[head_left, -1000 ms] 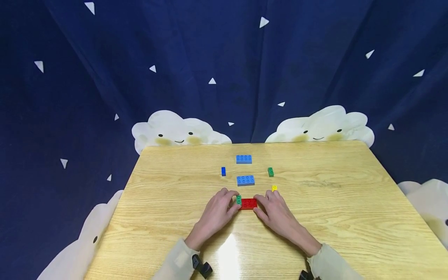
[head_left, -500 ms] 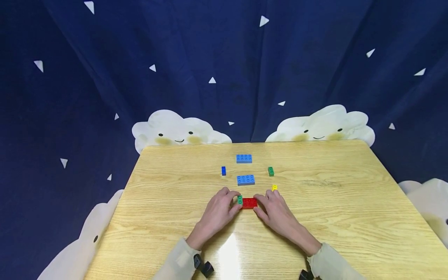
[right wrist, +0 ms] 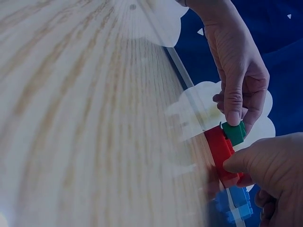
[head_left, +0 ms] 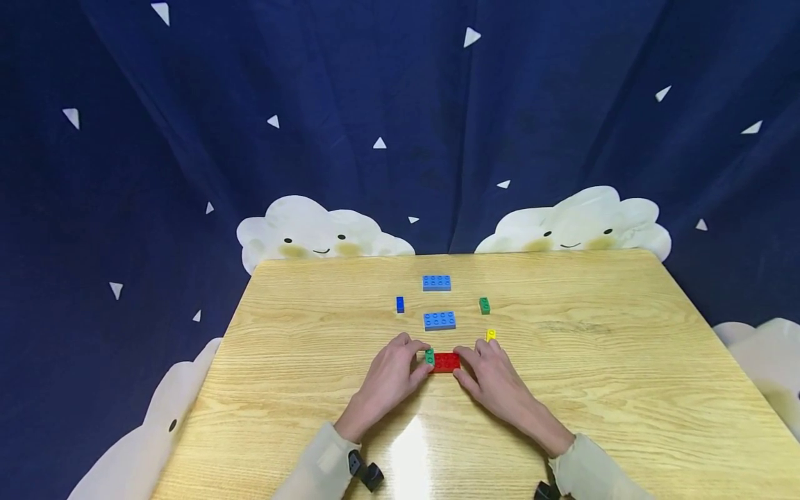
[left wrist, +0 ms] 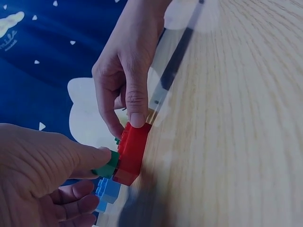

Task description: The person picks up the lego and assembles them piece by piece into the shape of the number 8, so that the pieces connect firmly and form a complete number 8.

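A red eight-stud-sized toy brick (head_left: pixel 446 362) lies on the wooden table, its stud side up. My right hand (head_left: pixel 496 380) grips its right end between thumb and forefinger. At the brick's left end, a small green two-stud brick (head_left: pixel 429 357) is pinched by the thumb and forefinger of my left hand (head_left: pixel 389 375). In the left wrist view the green brick (left wrist: pixel 109 165) sits at the studded top of the red brick (left wrist: pixel 133 153), touching or nearly so. Whether it is pressed fully down I cannot tell. The right wrist view has both bricks between the hands.
Beyond the hands lie two blue eight-stud bricks, one nearer (head_left: pixel 439 321) and one farther (head_left: pixel 436 282). A small dark blue brick (head_left: pixel 400 305) lies left of them, a second green brick (head_left: pixel 484 305) right. A yellow brick (head_left: pixel 491 335) is close to my right fingers, partly covered.
My left hand and the small green brick have shifted slightly right over the end of the red brick. The right hand keeps its grip, and the other bricks stay put.
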`<state>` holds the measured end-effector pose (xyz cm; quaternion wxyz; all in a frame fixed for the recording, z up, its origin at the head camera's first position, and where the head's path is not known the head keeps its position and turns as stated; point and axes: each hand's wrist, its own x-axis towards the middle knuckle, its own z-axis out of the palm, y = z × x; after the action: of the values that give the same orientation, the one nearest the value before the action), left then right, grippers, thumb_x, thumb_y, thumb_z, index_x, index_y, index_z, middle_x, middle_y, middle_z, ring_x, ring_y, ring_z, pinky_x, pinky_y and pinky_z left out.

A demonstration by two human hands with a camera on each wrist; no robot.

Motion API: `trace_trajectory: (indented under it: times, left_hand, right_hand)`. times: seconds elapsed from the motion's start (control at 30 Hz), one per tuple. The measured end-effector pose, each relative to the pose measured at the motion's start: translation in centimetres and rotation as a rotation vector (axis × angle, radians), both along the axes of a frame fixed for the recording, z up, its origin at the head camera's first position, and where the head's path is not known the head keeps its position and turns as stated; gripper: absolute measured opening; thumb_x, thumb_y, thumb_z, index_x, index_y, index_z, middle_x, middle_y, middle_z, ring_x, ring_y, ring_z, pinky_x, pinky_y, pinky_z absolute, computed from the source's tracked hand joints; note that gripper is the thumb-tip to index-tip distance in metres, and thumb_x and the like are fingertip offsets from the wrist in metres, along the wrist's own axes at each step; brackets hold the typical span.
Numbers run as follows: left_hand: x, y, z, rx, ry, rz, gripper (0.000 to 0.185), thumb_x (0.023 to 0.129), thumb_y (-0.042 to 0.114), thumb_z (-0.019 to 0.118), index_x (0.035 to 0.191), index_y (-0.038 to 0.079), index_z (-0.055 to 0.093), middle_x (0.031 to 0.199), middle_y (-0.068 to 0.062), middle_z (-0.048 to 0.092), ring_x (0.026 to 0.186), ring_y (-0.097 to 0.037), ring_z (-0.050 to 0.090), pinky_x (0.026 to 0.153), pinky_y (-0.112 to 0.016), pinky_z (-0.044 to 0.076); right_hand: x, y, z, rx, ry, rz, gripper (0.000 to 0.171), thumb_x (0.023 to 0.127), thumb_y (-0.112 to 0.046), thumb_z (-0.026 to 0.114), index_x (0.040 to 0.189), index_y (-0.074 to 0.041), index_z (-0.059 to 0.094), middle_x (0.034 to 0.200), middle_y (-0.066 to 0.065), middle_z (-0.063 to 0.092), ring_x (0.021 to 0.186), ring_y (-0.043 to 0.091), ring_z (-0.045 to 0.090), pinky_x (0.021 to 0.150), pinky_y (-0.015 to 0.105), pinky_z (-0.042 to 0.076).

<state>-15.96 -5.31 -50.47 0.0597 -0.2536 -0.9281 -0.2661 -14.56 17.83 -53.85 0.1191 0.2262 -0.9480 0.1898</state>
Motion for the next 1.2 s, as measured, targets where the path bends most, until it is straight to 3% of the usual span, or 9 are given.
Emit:
trace_trajectory:
  times: [0.3,1.2]
  left_hand:
    - [-0.06,-0.02,-0.15,0.02,-0.018,0.005,0.03,0.092,0.022,0.082,0.118,0.008,0.077,0.082,-0.002,0.059,0.067,-0.008,0.045,0.055,-0.021,0.038]
    - [-0.45,0.08,-0.03,0.0,-0.049,0.016,0.029,0.09,0.022,0.084,0.116,0.009,0.078,0.074,0.001,0.057,0.061,-0.006,0.045,0.052,-0.021,0.037]
  right_hand:
    - [0.04,-0.04,0.08,0.004,-0.011,-0.006,0.037,0.093,-0.025,0.08,0.123,-0.006,0.072,0.082,-0.002,0.051,0.077,0.019,0.035,0.071,0.03,0.03]
    - [-0.09,-0.11,-0.08,0.01,-0.012,-0.011,0.035,0.095,-0.024,0.076,0.125,-0.006,0.072,0.082,-0.003,0.049,0.078,0.019,0.038,0.073,0.031,0.033]
